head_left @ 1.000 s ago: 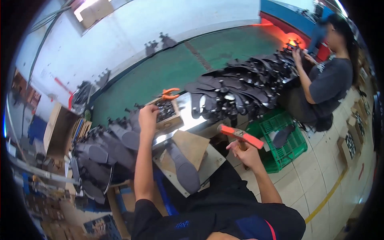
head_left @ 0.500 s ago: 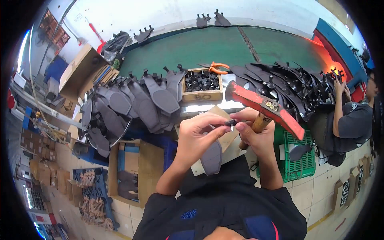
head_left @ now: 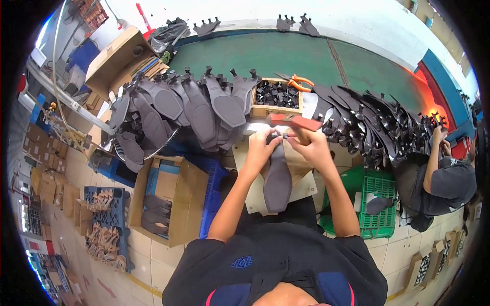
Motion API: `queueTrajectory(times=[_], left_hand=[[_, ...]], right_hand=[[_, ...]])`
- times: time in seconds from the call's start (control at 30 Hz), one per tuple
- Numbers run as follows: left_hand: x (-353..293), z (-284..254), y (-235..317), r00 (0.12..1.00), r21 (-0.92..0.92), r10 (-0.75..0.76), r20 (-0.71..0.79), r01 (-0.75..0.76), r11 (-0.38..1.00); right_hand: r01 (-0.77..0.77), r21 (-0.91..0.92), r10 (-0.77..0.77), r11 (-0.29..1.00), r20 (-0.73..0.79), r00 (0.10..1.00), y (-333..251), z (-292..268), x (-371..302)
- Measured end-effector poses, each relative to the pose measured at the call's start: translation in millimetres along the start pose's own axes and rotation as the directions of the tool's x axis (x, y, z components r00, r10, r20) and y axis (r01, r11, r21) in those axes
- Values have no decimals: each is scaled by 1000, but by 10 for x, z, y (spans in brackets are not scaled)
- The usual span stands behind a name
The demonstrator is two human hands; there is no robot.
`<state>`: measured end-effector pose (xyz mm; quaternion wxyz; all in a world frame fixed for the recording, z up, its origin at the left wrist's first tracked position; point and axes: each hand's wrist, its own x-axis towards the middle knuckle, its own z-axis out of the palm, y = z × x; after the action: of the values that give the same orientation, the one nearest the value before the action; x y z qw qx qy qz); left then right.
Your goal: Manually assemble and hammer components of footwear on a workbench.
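Observation:
A dark grey shoe sole [head_left: 278, 184] lies on a pale work stand [head_left: 308, 186] in front of me, its heel end pointing away. My left hand [head_left: 261, 151] is closed around that heel end, thumb on top. Against it, the thumb and finger of my right hand [head_left: 313, 150] pinch a tiny dark piece [head_left: 286, 136], partly hidden. The same hand keeps a hammer [head_left: 294, 122] in its grip, the worn red head sticking out above the fingers and slightly blurred. Just beyond the hammer stands a wooden box [head_left: 276, 110] full of small black heel tips.
Grey heeled soles [head_left: 224, 104] are heaped at left, more black soles [head_left: 357, 120] at right. Orange-handled pliers [head_left: 301, 81] rest by the box. A green conveyor [head_left: 265, 53] runs behind. A cardboard carton [head_left: 193, 204] and green crate [head_left: 377, 219] flank me. Another person [head_left: 449, 178] works at right.
Both hands have moved down from mid-air to the sole's heel end. The hammer head has swung away from me and looks smaller. The sole now shows in full between my arms.

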<state>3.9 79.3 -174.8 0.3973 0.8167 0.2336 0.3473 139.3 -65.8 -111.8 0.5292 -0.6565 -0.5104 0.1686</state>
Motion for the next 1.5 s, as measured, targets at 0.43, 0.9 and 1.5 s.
queueTrajectory(times=[0.43,0.9,1.5], left_hand=[[-170,-62,8,998,102,19,58,-24,995],[-256,-87,85,999,-155,34,-28,-38,987],[-109,-247,155,954,-491,-64,292,207,846]], right_hand=[[41,-116,-19,992,184,983,133,105,81],[158,-45,-148,986,174,974,12,109,108],[82,-244,-79,966,21,997,-833,-4,-393]])
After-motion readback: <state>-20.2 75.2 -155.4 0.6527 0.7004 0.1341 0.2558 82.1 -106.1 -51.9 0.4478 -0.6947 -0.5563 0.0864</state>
